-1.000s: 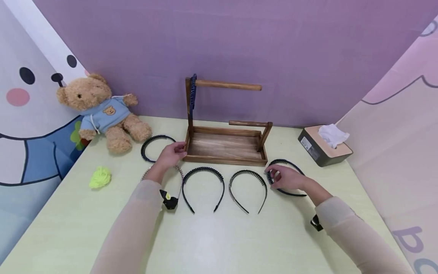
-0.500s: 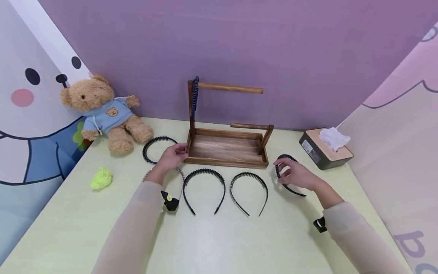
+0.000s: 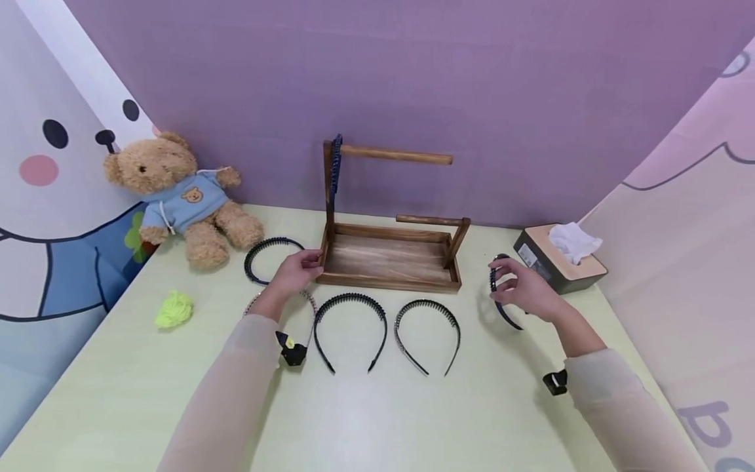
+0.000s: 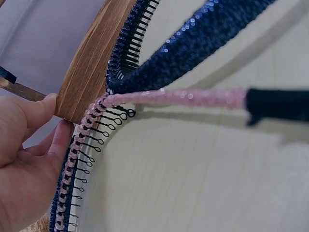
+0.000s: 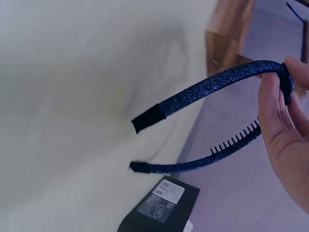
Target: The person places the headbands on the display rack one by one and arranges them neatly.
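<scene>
Blue headband (image 5: 207,88) bend-first in the right hand (image 5: 287,140)

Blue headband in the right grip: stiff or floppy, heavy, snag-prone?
Probably springy-stiff: the headband arches open with its ends unsupported. Likely light: it's slim, pinched near the crown by the right grip. Inner comb teeth might snag.

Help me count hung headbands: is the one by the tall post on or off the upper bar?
On: the blue headband peaks above the bar and hangs below.
</scene>
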`<state>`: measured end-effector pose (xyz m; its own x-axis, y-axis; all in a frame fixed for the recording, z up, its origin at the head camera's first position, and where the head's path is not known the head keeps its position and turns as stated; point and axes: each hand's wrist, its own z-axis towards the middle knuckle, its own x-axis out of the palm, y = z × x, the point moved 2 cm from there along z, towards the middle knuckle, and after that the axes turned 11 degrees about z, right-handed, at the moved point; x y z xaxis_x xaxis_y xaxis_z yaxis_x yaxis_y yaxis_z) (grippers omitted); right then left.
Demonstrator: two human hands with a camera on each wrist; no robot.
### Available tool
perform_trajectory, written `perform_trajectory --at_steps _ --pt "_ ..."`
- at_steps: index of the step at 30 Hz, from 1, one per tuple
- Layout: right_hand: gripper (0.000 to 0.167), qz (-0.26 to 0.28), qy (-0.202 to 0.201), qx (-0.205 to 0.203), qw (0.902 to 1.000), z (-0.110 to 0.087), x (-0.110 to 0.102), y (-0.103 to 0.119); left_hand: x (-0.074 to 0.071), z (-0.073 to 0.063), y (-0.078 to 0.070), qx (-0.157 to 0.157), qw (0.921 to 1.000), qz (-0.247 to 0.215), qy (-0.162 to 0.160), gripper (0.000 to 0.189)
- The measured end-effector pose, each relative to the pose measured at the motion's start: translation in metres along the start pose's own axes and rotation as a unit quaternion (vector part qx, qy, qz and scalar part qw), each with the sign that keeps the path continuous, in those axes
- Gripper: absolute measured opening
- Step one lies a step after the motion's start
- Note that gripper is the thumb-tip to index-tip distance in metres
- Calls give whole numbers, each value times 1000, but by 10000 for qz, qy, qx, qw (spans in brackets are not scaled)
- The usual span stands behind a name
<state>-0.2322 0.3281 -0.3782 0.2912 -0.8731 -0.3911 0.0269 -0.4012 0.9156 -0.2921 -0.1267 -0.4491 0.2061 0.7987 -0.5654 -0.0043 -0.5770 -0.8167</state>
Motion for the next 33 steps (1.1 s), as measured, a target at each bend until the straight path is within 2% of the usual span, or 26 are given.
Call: perform_trajectory --at_steps 7,12,21,25,33 --pt "60 226 -518 -272 9980 5 -20 15 -2 -1 -1 30 10000 6 -5 51" --pt "63 367 -778 -563 9947 13 -24 30 -3 -3 -1 -37 10000 -21 8 51" --pt "63 144 -1441 -527 9881 30 -30 57 0 -2 1 -70 9999 -36 69 51" --pt "65 54 -1617 -562 9852 38 -29 70 1 -2 0 -43 10000 -5 40 51" --pt "64 207 -1763 -677 9818 62 -25 94 0 -4 0 -27 10000 6 12 50"
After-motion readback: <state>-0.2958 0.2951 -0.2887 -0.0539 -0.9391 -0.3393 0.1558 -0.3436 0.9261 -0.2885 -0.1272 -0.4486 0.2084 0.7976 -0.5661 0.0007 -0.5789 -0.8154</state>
